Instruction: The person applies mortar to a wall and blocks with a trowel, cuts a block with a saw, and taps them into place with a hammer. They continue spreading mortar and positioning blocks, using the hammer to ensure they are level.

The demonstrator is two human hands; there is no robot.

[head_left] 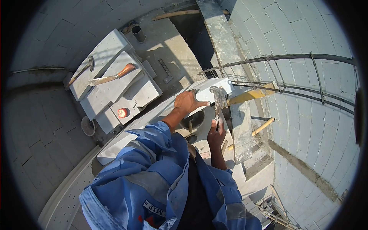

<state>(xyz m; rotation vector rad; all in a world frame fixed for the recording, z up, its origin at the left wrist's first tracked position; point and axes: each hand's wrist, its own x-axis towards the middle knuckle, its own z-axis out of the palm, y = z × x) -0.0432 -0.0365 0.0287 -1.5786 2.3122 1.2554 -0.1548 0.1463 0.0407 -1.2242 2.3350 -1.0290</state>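
My left hand (186, 103) lies on top of a long white block wall (153, 117), thumb stretched toward the wall's end. Its fingers are spread and hold nothing. In my right hand (216, 135) is the handle of a mortar-crusted notched trowel (219, 96), its toothed head up against the end block (222, 83). A yellow-coated wooden piece (253, 94) sticks out just right of the trowel head. Below my left hand, partly hidden by the arm, stands a dark bucket (196, 119) with a handle showing in it.
On stacked white blocks (115, 82) at left lie a claw hammer (81, 72), a wooden-handled machete (113, 75) and a red-lidded round item (122, 112). A metal can (138, 33) stands behind. Steel rebar (303, 56) juts in from the right. A dark opening (191, 32) lies beyond the wall.
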